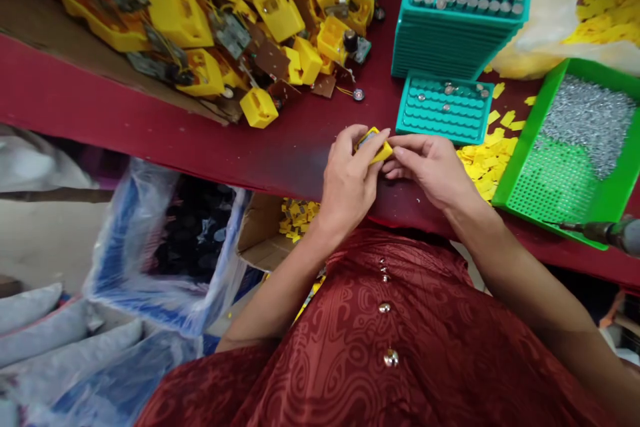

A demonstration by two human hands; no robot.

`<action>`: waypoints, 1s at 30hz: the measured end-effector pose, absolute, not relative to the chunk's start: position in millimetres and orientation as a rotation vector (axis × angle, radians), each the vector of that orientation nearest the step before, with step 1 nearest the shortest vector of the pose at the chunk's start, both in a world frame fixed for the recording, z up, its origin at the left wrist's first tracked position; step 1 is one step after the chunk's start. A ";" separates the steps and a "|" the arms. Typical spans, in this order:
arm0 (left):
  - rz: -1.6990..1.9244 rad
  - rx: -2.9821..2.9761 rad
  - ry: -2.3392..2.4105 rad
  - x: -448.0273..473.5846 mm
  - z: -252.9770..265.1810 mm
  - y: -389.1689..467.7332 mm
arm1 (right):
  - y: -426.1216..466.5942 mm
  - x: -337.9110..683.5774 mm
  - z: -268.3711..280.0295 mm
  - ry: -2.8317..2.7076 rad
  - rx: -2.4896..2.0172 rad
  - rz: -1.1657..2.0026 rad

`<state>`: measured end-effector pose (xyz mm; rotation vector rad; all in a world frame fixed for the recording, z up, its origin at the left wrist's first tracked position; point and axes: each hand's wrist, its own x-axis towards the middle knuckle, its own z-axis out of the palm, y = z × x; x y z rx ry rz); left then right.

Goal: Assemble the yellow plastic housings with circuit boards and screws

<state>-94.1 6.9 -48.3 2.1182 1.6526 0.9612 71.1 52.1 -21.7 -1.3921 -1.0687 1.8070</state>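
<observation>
Head view, small yellow case (384,153) over red tabletop (200,140), held between thumb and fingers of left hand (351,177), right hand (431,165) at its right edge, fingers bent, narrowly spaced, whether gripping cannot be told.

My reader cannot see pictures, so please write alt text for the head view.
A left hand holds a small yellow plastic casing, right hand at its edge, over a red table. Nearby: heaped yellow plastic housings, stacked teal plastic trays, a green plastic basket of silvery metal pieces.
</observation>
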 end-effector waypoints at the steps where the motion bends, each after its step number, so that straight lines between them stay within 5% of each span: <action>1: 0.967 2.115 1.668 -94.2 -48.6 7.3 | 52.9 72.8 -21.8 -1.132 -1.412 1.752; 8: 0.910 2.104 1.872 -94.6 -49.3 13.2 | 51.6 80.7 -25.2 -1.810 -1.594 0.997; 23: 1.102 1.853 1.740 -109.3 -56.1 26.7 | 45.7 90.9 -42.2 -1.754 -1.387 0.918; 30: 1.105 1.117 1.267 -104.9 -40.4 35.8 | 43.0 89.0 -35.2 -1.697 -1.328 0.909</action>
